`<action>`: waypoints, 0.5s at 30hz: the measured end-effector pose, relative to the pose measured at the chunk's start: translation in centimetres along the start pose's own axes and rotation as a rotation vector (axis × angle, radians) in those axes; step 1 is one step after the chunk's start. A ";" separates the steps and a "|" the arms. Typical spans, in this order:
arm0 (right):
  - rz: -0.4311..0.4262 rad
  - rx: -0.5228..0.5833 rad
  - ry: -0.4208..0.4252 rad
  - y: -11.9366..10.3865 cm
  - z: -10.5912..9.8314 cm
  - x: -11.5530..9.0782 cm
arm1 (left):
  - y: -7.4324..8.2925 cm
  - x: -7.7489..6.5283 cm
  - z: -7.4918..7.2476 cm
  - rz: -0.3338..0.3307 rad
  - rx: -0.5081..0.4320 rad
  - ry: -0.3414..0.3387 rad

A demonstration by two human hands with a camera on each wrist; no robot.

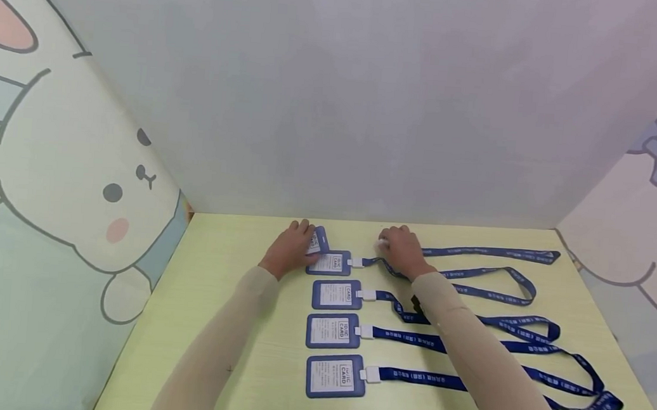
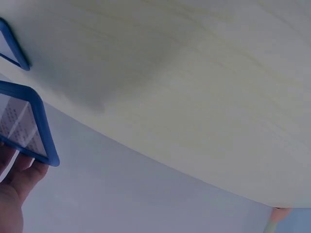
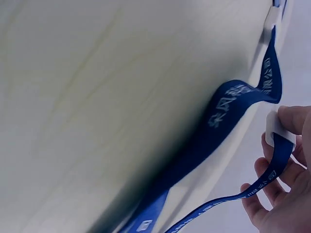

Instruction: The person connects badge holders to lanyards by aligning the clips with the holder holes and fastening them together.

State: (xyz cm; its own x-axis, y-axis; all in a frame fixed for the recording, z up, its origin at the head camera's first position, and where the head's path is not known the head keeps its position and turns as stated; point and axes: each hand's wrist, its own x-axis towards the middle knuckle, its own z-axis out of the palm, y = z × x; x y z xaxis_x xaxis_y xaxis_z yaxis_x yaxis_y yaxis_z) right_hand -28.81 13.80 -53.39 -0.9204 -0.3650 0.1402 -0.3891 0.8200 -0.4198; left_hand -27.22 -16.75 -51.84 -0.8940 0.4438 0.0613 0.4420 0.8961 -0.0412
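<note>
At the back of the table, my left hand [image 1: 291, 248] grips a blue-framed ID badge holder [image 1: 320, 239] by its edge. In the left wrist view the badge holder [image 2: 40, 127] is tilted, fingers at its lower rim. My right hand [image 1: 406, 252] pinches a white plastic clip [image 3: 275, 130] between thumb and fingers. From that clip a blue lanyard [image 3: 257, 186] with white lettering runs down past the fingers. A gap separates the held badge holder and the held clip. Just in front lies another badge holder [image 1: 330, 262], partly overlapped by the raised one.
Several badge holders, including one nearby [image 1: 336, 294] and the nearest [image 1: 335, 376], lie in a column on the pale wooden table [image 1: 211, 324]. Their clipped lanyards [image 1: 425, 378] stretch rightward, some passing under my right forearm. A grey wall [image 1: 370, 106] rises behind, with cartoon-printed side walls.
</note>
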 end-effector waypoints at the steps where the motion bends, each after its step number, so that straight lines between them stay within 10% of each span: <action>1: -0.003 0.003 -0.002 -0.2 -0.1 0.0 | 0.2 0.0 0.0 0.007 0.003 0.009; 15: -0.066 0.068 0.002 -1.9 0.4 0.7 | 1.9 0.5 -0.2 0.055 0.073 0.067</action>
State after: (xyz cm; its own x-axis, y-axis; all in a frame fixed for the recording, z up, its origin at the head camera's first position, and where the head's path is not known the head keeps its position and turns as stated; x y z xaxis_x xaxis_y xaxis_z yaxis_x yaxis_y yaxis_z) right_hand -28.65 11.81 -52.83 -0.8928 -0.4164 0.1717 -0.4457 0.7620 -0.4698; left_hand -26.81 -14.81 -51.67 -0.8605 0.4943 0.1237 0.4817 0.8683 -0.1187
